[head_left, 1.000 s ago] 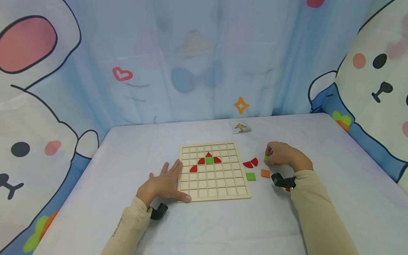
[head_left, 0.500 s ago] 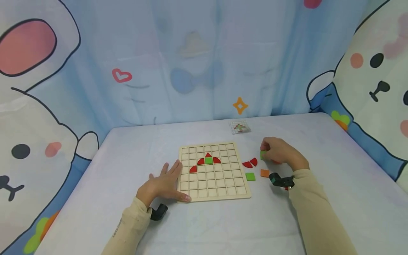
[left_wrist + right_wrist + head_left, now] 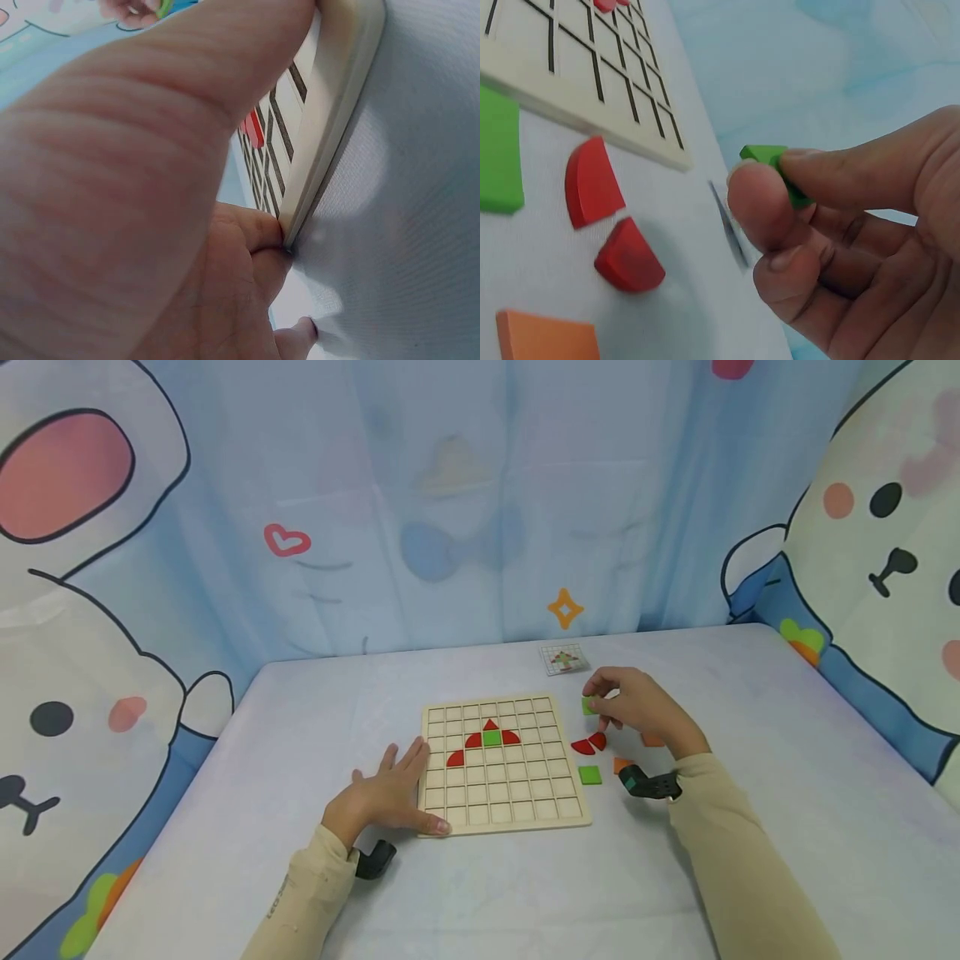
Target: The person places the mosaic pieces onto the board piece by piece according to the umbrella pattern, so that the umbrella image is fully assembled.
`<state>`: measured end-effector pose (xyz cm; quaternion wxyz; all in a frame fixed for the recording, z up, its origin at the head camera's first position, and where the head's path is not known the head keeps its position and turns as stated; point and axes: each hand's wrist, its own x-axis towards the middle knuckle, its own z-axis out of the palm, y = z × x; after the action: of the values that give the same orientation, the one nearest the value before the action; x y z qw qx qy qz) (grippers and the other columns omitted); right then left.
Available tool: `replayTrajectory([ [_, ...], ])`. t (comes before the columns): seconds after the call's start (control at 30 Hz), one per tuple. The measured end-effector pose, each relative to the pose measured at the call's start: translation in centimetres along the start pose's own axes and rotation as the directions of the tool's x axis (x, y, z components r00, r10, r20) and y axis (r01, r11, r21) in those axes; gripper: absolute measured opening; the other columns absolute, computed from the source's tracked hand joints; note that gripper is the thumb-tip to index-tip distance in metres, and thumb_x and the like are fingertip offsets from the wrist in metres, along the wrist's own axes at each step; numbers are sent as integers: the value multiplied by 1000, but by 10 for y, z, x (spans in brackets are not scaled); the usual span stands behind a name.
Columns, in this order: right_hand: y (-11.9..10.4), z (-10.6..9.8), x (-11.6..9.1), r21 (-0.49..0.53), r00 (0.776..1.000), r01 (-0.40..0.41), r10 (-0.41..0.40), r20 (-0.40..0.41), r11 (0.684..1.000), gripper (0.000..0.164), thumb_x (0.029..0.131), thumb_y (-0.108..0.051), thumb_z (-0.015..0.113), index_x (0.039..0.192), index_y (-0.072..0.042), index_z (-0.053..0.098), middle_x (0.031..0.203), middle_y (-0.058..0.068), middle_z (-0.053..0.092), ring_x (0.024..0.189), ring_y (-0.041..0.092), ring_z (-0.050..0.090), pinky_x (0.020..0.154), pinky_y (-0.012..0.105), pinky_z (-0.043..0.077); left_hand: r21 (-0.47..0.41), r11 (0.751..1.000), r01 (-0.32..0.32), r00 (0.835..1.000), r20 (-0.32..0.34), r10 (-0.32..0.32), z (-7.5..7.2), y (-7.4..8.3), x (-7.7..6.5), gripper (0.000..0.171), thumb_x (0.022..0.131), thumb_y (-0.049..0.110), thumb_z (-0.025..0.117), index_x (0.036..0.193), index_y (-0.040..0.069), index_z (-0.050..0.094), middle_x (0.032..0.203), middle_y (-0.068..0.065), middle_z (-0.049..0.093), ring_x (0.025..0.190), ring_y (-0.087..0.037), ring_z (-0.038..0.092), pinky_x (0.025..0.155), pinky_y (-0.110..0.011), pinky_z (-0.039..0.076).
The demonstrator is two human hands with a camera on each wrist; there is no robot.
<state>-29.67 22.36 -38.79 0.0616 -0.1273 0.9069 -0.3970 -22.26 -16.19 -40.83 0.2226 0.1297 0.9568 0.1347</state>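
Observation:
My right hand [image 3: 639,706] pinches a green block [image 3: 765,154] between thumb and index finger, raised above the table to the right of the wooden grid board [image 3: 521,793]. With fingers spread, my left hand [image 3: 381,795] rests at the board's left edge, its thumb [image 3: 142,142] over the near left corner. On the board, a green square [image 3: 491,737] lies below a red triangle [image 3: 491,724], with a red quarter-round piece on either side. Another red quarter-round piece [image 3: 455,758] sits lower left of these.
Two red quarter-round pieces [image 3: 592,184] lie just right of the board, under my right hand. Near them are a green square [image 3: 590,775] and orange pieces [image 3: 549,337], partly hidden by the arm. A pattern card [image 3: 565,658] lies behind the board.
My right hand has moved left and slightly away from me, carrying the green block toward the board and uncovering an orange piece. The left hand stays on the board.

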Motion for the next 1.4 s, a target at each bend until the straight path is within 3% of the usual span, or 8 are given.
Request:
replayTrajectory([
  [0.3,-18,8,1,139,998,56,-58,12,989,22,105,1,60,125,6,65,116,22,67,79,26,72,80,45,60,-5,1000,-1,1000,0,1,-1,0,-1,131,81,62,88,173,9,10,181,-5,2,163,-42,-2,114,-85,7],
  [0.5,-23,22,8,191,991,117,-127,41,975,27,104,6,54,129,11,62,119,26,64,81,29,74,76,37,62,-8,1000,0,1000,3,0,0,0,0,131,81,62,88,173,9,11,181,-5,2,163,-43,-1,113,-86,8],
  [0.8,-38,48,14,247,978,157,-185,96,956,28,104,6,52,130,11,62,116,24,64,83,28,76,81,45,63,-7,1000,-2,1000,4,2,-2,1,0,130,82,61,88,173,8,11,180,-6,2,163,-44,-1,113,-86,8],
  [1.03,-49,76,15,305,969,189,-227,97,933,22,104,7,56,124,9,64,106,23,66,81,34,75,77,43,63,-8,1000,-4,1000,3,4,-2,0,0,131,82,61,88,173,9,11,181,-5,2,163,-43,-1,113,-86,8],
  [1.23,-59,99,16,255,971,196,-223,84,947,16,101,5,61,115,4,70,90,15,67,69,26,72,65,36,59,-3,1000,4,1000,9,-3,-1,-1,1,131,82,63,87,173,10,10,181,-5,2,163,-43,-1,113,-86,8],
  [1.4,-65,115,15,185,985,150,-162,56,971,16,99,2,64,112,0,73,84,8,67,59,20,68,60,32,55,6,1000,8,1000,9,-8,-2,-1,1,131,82,64,87,173,10,10,181,-4,2,163,-43,0,114,-85,9],
])
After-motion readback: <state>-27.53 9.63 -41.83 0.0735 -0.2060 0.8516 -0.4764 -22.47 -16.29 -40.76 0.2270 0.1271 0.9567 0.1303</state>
